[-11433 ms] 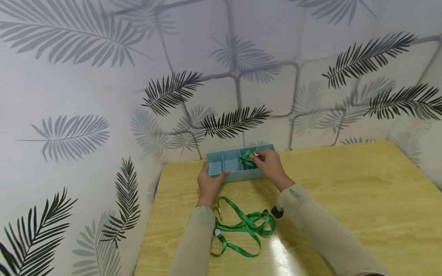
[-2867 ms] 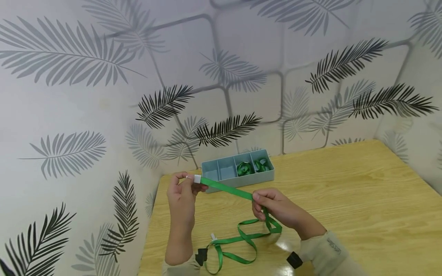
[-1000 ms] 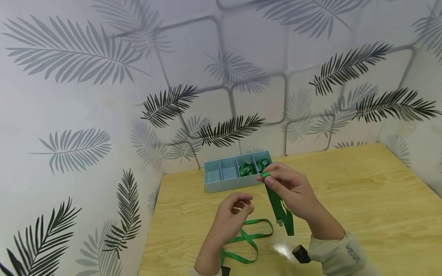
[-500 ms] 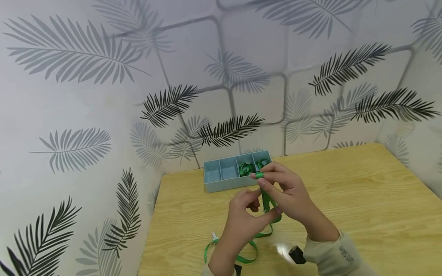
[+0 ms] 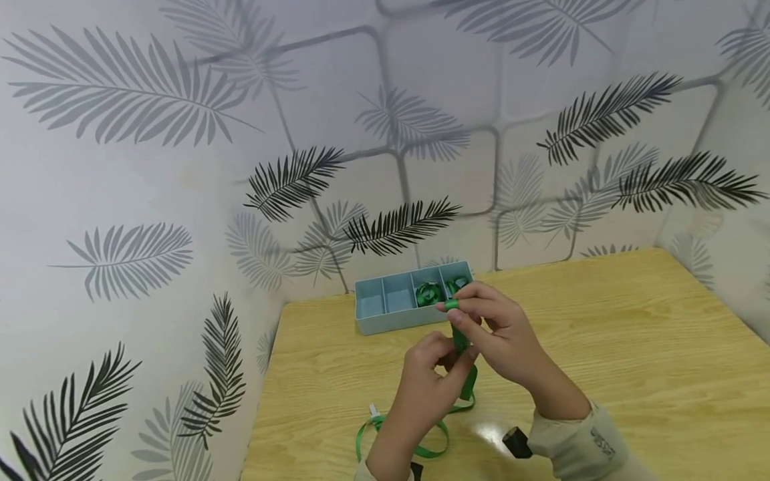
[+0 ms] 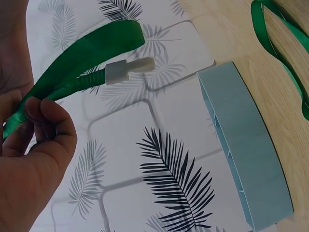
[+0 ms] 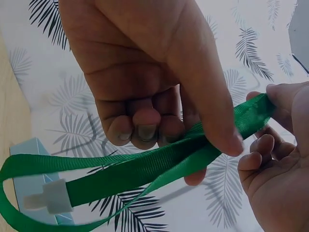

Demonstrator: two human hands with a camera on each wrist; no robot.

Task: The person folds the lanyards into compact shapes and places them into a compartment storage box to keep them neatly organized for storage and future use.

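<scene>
In the head view, my right hand pinches the top of a folded green lanyard, a loop of ribbon lying at its fingertips. Just below, my left hand pinches the hanging strap between thumb and fingers. A white plastic clip sticks out at the strap's end in the left wrist view. Behind the hands stands a pale blue box with several compartments in a row. One coiled green lanyard fills the third from the left; another green coil, partly hidden by the right hand, sits in the rightmost.
Another green lanyard lies loose on the wooden table, partly behind the left forearm, its white clip showing. The box's back is close to the leaf-patterned wall.
Earlier, the right hand was at the third compartment with a green bundle. Later both hands stretched a lanyard, then folded it. The left hand has since moved up and gripped the hanging strap.
</scene>
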